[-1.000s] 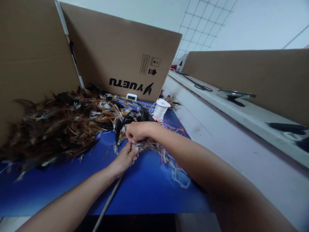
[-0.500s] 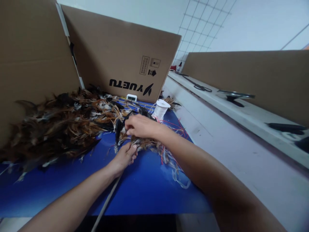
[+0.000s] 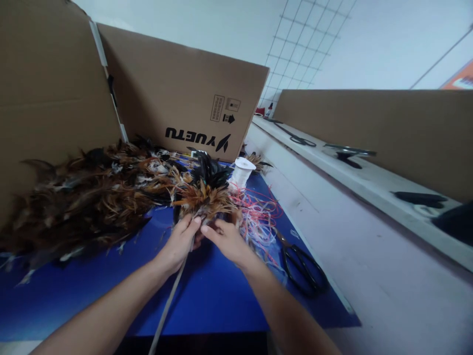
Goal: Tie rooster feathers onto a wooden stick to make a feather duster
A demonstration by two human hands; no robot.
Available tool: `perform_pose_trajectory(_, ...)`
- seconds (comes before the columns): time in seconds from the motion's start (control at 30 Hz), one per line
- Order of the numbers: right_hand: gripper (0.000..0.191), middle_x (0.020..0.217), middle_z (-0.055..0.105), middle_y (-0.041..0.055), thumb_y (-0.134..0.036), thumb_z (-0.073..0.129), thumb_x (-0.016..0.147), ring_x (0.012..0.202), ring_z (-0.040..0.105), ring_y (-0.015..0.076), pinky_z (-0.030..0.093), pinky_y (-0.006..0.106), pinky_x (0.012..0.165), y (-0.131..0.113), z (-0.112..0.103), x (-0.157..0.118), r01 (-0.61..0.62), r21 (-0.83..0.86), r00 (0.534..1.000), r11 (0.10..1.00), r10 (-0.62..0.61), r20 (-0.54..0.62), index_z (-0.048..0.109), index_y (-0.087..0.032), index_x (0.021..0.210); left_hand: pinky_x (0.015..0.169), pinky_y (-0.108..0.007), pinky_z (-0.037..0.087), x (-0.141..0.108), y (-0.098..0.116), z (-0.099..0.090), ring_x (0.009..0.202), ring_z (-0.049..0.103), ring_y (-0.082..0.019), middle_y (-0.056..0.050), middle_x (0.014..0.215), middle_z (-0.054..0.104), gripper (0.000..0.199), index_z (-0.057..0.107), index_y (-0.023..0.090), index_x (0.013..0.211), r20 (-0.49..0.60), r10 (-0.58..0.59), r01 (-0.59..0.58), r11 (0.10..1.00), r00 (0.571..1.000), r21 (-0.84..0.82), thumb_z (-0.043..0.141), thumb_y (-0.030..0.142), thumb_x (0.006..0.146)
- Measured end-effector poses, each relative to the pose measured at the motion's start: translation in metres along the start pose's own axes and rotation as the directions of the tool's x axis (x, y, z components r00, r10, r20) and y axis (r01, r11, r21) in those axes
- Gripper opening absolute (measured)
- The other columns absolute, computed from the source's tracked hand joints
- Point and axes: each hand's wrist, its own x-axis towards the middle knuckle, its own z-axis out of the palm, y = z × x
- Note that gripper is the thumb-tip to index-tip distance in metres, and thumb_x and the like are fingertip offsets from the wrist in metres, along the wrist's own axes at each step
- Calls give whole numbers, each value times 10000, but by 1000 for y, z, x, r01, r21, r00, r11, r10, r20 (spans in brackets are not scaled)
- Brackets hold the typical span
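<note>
I have the left hand (image 3: pixel 181 241) closed around a pale, thin stick (image 3: pixel 165 315) where it meets a brown-and-black feather bundle (image 3: pixel 207 199), which sits just ahead of my thumbs. My right hand (image 3: pixel 229 241) touches the bundle's base; its fingertips are partly hidden, so I can't tell how firmly it grips. Right of it, a pink-and-white tangle of plastic string (image 3: pixel 260 212) and black-handled metal scissors (image 3: pixel 301 266) crowd the blue bench (image 3: pixel 221 308), with a white spool (image 3: pixel 242 172) behind. A big heap of loose brown feathers (image 3: pixel 84 202) blocks my left. Beyond, a brown cardboard panel (image 3: pixel 177 84) reads "YUETU", upside down; its smaller print is illegible to me. Both forearms angle inward, thumbs nearly meeting.
</note>
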Motion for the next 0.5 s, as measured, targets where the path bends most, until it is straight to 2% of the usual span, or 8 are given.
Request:
perform_pose_trajectory(0.1, 377, 802, 654, 27, -471, 592, 778, 703, 596, 146, 464, 286, 679, 3, 11, 10, 15, 375, 1000, 927, -20, 9, 613, -157, 985, 425, -166, 253, -1, 0, 2, 517, 370, -57, 57, 619, 394, 301, 447, 173, 783, 23, 14, -14, 1000, 1000, 1, 575, 445, 784)
perform_pose_trajectory(0.17, 375, 819, 642, 23, -458, 625, 758, 732, 593, 143, 471, 292, 722, 3, 16, 13, 70, 493, 998, 867, -58, -41, 601, -159, 982, 426, -163, 254, -2, 0, 3, 524, 375, -55, 54, 634, 401, 295, 448, 171, 775, 23, 16, -16, 1000, 1000, 8, 566, 442, 792)
perform_pose_trajectory(0.37, 348, 714, 576, -1, -472, 624, 756, 617, 531, 121, 460, 254, 585, 4, 28, 16, 73, 570, 988, 819, 18, -152, 540, -170, 906, 430, -164, 278, -5, 1, 5, 528, 393, -54, 40, 677, 430, 289, 473, 166, 811, 2, -14, 14, 1000, 1000, 19, 565, 439, 788)
perform_pose_trajectory(0.5, 336, 701, 556, -11, -472, 592, 782, 644, 535, 123, 461, 242, 605, 7, 32, 16, 113, 532, 976, 839, 8, -219, 520, -185, 941, 417, -169, 277, -6, 1, 7, 521, 396, -64, 36, 662, 431, 295, 463, 167, 800, -1, -2, 2, 1000, 1000, 31, 567, 442, 782)
